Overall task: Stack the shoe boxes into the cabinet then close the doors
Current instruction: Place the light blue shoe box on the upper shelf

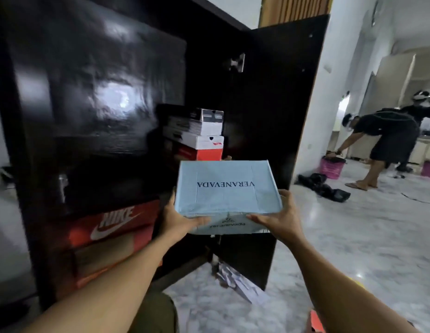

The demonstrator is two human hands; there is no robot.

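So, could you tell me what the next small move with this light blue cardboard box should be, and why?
Probably lift the light blue cardboard shoe box and ease it forward: left hand and right hand hold its near end before the open glossy black cabinet, and the stacked shoe boxes inside stand higher than it.

Box stack (pixel 199 138) ahead — gap right
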